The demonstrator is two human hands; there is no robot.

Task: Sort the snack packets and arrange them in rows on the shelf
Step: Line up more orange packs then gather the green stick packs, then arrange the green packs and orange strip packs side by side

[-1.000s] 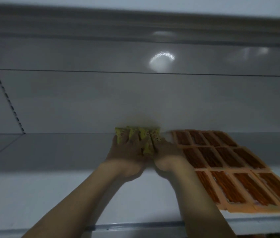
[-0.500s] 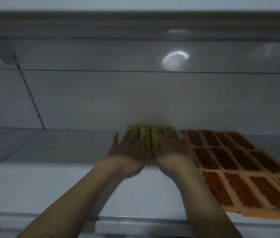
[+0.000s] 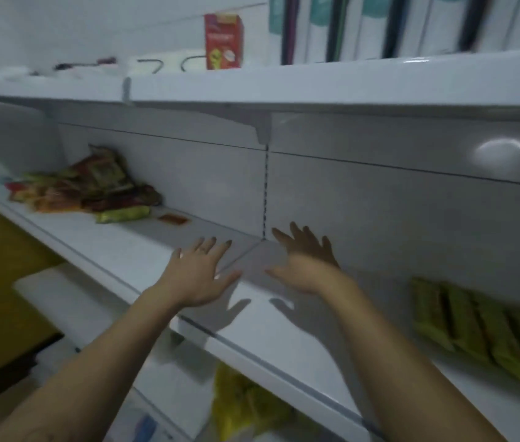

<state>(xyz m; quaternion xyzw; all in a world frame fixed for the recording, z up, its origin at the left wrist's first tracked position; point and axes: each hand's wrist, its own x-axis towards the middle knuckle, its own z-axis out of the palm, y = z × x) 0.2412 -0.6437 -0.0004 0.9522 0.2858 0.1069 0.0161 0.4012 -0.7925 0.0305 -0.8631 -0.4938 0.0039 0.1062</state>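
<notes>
A row of green snack packets (image 3: 482,330) lies flat on the white shelf (image 3: 284,333) at the right. Far to the left on the same shelf sits a loose pile of mixed snack packets (image 3: 86,186), with one green packet (image 3: 123,214) and a small red packet (image 3: 173,219) lying beside it. My left hand (image 3: 199,272) and my right hand (image 3: 305,260) hover over the bare middle of the shelf, fingers spread and holding nothing. Both hands are well apart from the green row and from the pile.
An upper shelf (image 3: 316,81) overhangs close above, carrying a red carton (image 3: 224,41) and tall white packs (image 3: 411,23). Yellow packets (image 3: 242,406) lie on the shelf below. A slotted upright (image 3: 265,193) runs down the back panel between my hands.
Both hands have let go of the green packets and moved left, now open over bare shelf. The view has swung left, bringing the mixed pile in and the orange packets out of sight.
</notes>
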